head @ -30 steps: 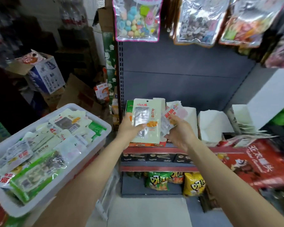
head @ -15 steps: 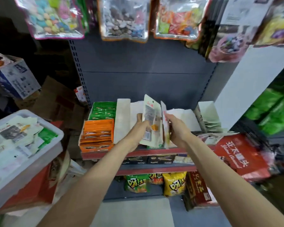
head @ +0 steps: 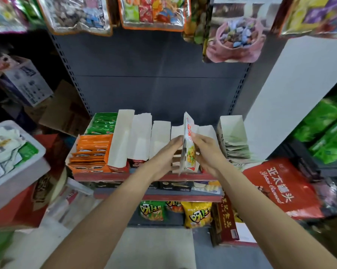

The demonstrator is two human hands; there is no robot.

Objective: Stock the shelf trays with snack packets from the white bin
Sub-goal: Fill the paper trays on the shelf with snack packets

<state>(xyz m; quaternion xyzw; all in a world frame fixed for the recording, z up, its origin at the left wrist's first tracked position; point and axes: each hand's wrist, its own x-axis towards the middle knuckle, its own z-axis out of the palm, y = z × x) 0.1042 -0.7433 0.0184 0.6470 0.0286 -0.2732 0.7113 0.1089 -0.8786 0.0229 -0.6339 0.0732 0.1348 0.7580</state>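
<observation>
White-and-red snack packet [head: 189, 141] now stands edge-on over the middle shelf tray [head: 176, 131], pinched in my right hand [head: 206, 150]; my left hand [head: 166, 154], flat-fingered, steadies it. I've swung away from the white bin [head: 18, 171], now far left: insertion looks imminent.

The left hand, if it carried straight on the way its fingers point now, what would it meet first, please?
Most likely the snack packet itself: the left hand points up and right, fingertips already at the packet's side, opposite the right hand. Behind it stands a white shelf tray, though depth is unclear.
</observation>
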